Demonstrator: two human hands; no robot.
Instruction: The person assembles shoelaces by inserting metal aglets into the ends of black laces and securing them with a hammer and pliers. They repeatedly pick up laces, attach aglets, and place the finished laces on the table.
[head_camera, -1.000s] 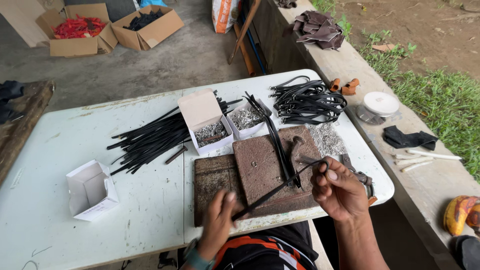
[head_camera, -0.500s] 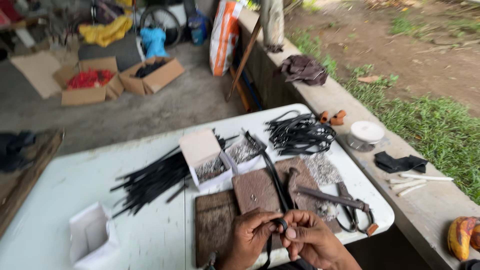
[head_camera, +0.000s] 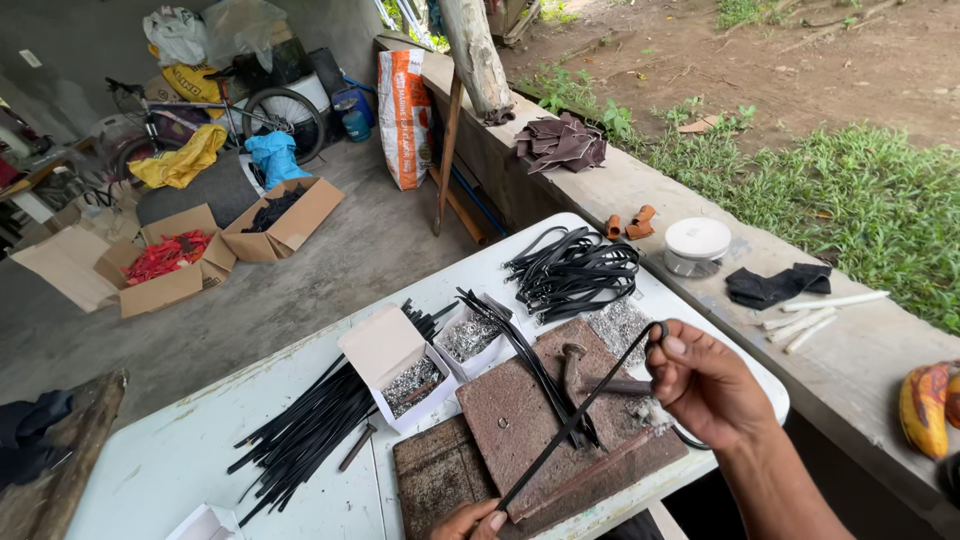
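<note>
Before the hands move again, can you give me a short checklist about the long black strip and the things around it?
1. Right hand pinches upper end of the long black strip: ok.
2. Left hand holds lower end: ok, though partly out of view.
3. Strip stretched straight, clear of the reddish stone slab: ok.
4. Strip's looped end closed: cannot tell.
5. Open white cardboard box of small metal pieces upright: ok.
</note>
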